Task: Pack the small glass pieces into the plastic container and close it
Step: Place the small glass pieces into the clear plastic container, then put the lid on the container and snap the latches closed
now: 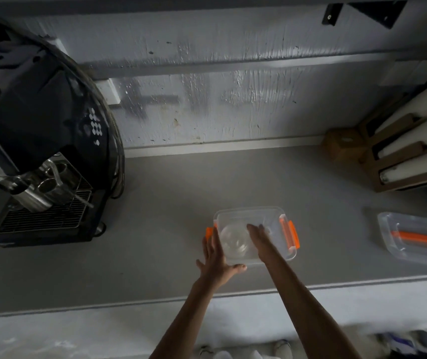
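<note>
Your clear plastic container (pixel 255 235) with orange latches sits on the grey table (pixel 155 255), near its front edge, and holds a round glass piece (pixel 234 240). Your left hand (pixel 216 257) lies flat and spread against the container's left side. Your right hand (pixel 259 238) reaches into it with fingers extended, gripping nothing; its lid (pixel 417 239) lies well to the right.

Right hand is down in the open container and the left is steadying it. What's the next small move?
Probably lift the right hand out of the container and reach for the lid lying to the right. A round glass piece already sits inside, no loose pieces show on the counter, and the left hand braces the container's near-left corner.
</note>
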`<action>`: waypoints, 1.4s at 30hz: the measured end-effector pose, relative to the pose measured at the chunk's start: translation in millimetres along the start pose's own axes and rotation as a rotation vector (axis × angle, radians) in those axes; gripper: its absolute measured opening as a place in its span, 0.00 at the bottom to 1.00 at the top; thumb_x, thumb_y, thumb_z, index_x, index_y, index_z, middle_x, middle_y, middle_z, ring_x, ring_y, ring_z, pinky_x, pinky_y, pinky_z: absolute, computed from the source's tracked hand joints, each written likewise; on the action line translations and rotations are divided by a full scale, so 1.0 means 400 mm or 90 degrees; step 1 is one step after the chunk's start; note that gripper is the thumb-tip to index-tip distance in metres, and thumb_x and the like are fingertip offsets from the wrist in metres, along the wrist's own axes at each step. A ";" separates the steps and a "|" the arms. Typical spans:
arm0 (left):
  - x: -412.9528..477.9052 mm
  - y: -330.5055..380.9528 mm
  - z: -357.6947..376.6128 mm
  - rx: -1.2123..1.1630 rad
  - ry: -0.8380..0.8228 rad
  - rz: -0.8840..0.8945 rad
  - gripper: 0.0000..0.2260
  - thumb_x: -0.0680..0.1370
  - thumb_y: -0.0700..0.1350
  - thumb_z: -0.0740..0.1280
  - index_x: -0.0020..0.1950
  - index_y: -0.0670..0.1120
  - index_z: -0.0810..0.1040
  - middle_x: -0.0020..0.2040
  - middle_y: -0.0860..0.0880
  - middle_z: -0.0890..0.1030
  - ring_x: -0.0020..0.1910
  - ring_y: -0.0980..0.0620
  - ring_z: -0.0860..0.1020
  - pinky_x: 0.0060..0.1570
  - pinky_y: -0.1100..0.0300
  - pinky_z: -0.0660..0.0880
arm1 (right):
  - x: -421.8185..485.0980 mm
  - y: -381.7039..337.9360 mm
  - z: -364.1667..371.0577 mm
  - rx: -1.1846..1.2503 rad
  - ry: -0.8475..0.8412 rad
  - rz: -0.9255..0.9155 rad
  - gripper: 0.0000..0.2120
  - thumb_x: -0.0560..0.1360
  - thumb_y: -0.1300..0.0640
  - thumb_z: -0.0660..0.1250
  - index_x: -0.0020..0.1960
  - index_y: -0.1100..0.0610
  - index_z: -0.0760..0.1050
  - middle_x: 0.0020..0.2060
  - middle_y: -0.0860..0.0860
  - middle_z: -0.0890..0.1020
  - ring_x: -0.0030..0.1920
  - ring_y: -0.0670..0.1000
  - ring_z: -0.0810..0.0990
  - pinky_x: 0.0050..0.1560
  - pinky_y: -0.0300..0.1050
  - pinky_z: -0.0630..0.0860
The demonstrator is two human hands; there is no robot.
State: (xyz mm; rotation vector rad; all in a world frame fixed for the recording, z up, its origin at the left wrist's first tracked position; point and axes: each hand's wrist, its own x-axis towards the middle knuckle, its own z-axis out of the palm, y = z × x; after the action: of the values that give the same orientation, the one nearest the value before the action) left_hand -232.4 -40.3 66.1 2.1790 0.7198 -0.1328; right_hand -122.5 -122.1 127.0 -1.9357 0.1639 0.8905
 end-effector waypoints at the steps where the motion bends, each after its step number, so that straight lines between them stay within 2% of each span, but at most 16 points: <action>1: -0.003 0.007 0.001 -0.003 0.002 -0.027 0.62 0.63 0.58 0.78 0.76 0.54 0.29 0.79 0.49 0.34 0.78 0.43 0.35 0.71 0.29 0.49 | -0.007 -0.009 -0.015 -0.008 -0.011 -0.013 0.26 0.82 0.54 0.57 0.77 0.61 0.57 0.74 0.58 0.66 0.73 0.57 0.66 0.72 0.48 0.63; 5: -0.013 0.084 0.017 0.111 0.057 -0.011 0.55 0.68 0.60 0.73 0.77 0.55 0.33 0.80 0.48 0.39 0.78 0.41 0.38 0.69 0.29 0.47 | -0.045 0.019 -0.164 0.046 -0.111 -0.117 0.17 0.82 0.60 0.58 0.70 0.63 0.72 0.66 0.61 0.77 0.64 0.56 0.77 0.56 0.40 0.72; 8: -0.012 0.197 0.066 0.079 0.153 0.150 0.34 0.77 0.53 0.66 0.78 0.46 0.55 0.77 0.44 0.62 0.77 0.43 0.58 0.74 0.37 0.51 | -0.077 0.099 -0.350 0.116 -0.105 -0.149 0.17 0.83 0.62 0.55 0.67 0.66 0.73 0.59 0.65 0.80 0.57 0.59 0.79 0.61 0.51 0.73; 10: -0.012 0.281 0.120 0.001 0.208 0.237 0.16 0.77 0.44 0.67 0.65 0.44 0.75 0.57 0.42 0.80 0.60 0.43 0.76 0.65 0.43 0.69 | -0.068 0.162 -0.485 0.141 -0.044 -0.135 0.16 0.82 0.66 0.54 0.67 0.68 0.72 0.56 0.63 0.80 0.54 0.60 0.78 0.58 0.51 0.72; 12: 0.004 0.367 0.194 -0.013 0.222 0.264 0.06 0.77 0.40 0.66 0.52 0.45 0.79 0.45 0.46 0.82 0.47 0.45 0.78 0.54 0.51 0.74 | -0.046 0.226 -0.619 0.142 0.045 -0.116 0.16 0.81 0.67 0.55 0.66 0.68 0.73 0.54 0.62 0.80 0.53 0.58 0.77 0.54 0.49 0.71; 15: 0.057 0.493 0.337 -0.006 0.180 0.254 0.07 0.76 0.37 0.65 0.51 0.42 0.81 0.47 0.44 0.84 0.50 0.44 0.80 0.54 0.55 0.73 | 0.010 0.317 -0.805 0.132 0.136 -0.106 0.14 0.81 0.65 0.58 0.63 0.66 0.76 0.51 0.61 0.80 0.50 0.55 0.76 0.44 0.43 0.70; 18: 0.107 0.600 0.499 0.011 0.130 0.209 0.09 0.75 0.36 0.65 0.52 0.42 0.81 0.50 0.42 0.84 0.52 0.43 0.80 0.55 0.53 0.75 | 0.079 0.387 -0.956 0.087 0.154 -0.100 0.12 0.80 0.65 0.61 0.60 0.65 0.78 0.49 0.61 0.83 0.48 0.55 0.78 0.42 0.44 0.71; 23: 0.187 0.743 0.737 0.054 -0.025 0.156 0.09 0.77 0.40 0.63 0.54 0.41 0.79 0.53 0.42 0.82 0.55 0.44 0.78 0.56 0.55 0.72 | 0.200 0.472 -1.185 -0.148 0.293 -0.095 0.11 0.76 0.62 0.66 0.55 0.55 0.83 0.52 0.56 0.86 0.51 0.58 0.84 0.51 0.50 0.77; 27: 0.218 0.845 0.847 0.014 -0.122 0.048 0.13 0.78 0.42 0.63 0.61 0.39 0.77 0.59 0.41 0.81 0.60 0.44 0.78 0.57 0.57 0.72 | 0.289 0.507 -1.321 -0.238 0.373 -0.041 0.19 0.76 0.64 0.60 0.64 0.54 0.78 0.63 0.59 0.79 0.62 0.61 0.77 0.62 0.51 0.73; 30: 0.244 0.906 0.905 -0.094 -0.153 -0.025 0.21 0.76 0.45 0.65 0.65 0.35 0.72 0.62 0.37 0.78 0.61 0.41 0.77 0.60 0.51 0.73 | 0.351 0.523 -1.387 -0.232 0.339 0.037 0.24 0.77 0.59 0.61 0.74 0.55 0.67 0.69 0.61 0.72 0.69 0.63 0.69 0.71 0.53 0.65; 32: 0.263 0.925 0.935 -0.146 -0.139 -0.078 0.18 0.77 0.41 0.65 0.65 0.35 0.71 0.62 0.35 0.77 0.62 0.39 0.76 0.59 0.48 0.74 | 0.378 0.527 -1.403 -0.217 0.285 0.061 0.26 0.79 0.56 0.60 0.76 0.56 0.62 0.70 0.62 0.72 0.70 0.62 0.70 0.71 0.53 0.66; 35: 0.282 0.938 0.966 -0.214 -0.144 -0.140 0.14 0.77 0.38 0.64 0.61 0.35 0.75 0.59 0.32 0.78 0.60 0.35 0.77 0.46 0.53 0.72 | 0.392 0.535 -1.404 -0.241 0.236 0.054 0.27 0.79 0.55 0.59 0.77 0.53 0.59 0.70 0.60 0.73 0.70 0.61 0.70 0.71 0.52 0.64; 37: 0.288 0.939 0.962 -0.230 -0.162 -0.154 0.13 0.76 0.35 0.62 0.59 0.37 0.76 0.53 0.34 0.80 0.56 0.40 0.79 0.45 0.56 0.69 | 0.388 0.540 -1.399 -0.242 0.235 0.034 0.30 0.76 0.60 0.60 0.77 0.51 0.60 0.69 0.59 0.74 0.70 0.61 0.69 0.71 0.51 0.62; 38: 0.290 0.938 0.955 -0.226 -0.173 -0.154 0.14 0.75 0.33 0.62 0.60 0.38 0.76 0.51 0.37 0.79 0.55 0.43 0.79 0.46 0.55 0.71 | 0.386 0.543 -1.401 -0.234 0.230 0.025 0.32 0.74 0.63 0.60 0.77 0.50 0.61 0.68 0.59 0.74 0.69 0.62 0.70 0.71 0.51 0.63; 40: 0.299 0.924 0.933 -0.182 -0.176 -0.144 0.20 0.73 0.32 0.63 0.66 0.37 0.73 0.59 0.38 0.78 0.60 0.42 0.77 0.56 0.50 0.76 | 0.380 0.545 -1.402 -0.206 0.209 0.003 0.35 0.71 0.68 0.58 0.76 0.49 0.63 0.68 0.60 0.75 0.67 0.64 0.70 0.70 0.54 0.67; 42: 0.302 0.903 0.905 -0.128 -0.149 -0.119 0.25 0.72 0.33 0.65 0.70 0.39 0.70 0.65 0.37 0.74 0.65 0.39 0.74 0.64 0.46 0.74 | 0.373 0.543 -1.398 -0.181 0.200 -0.030 0.37 0.68 0.72 0.55 0.75 0.50 0.66 0.67 0.60 0.75 0.66 0.65 0.71 0.67 0.58 0.71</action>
State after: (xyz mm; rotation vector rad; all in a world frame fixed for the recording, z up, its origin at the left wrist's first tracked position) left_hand 113.8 -434.2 32.6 1.8658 0.7659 -0.3879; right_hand 174.2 -655.2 26.3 -2.3300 0.1825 0.5983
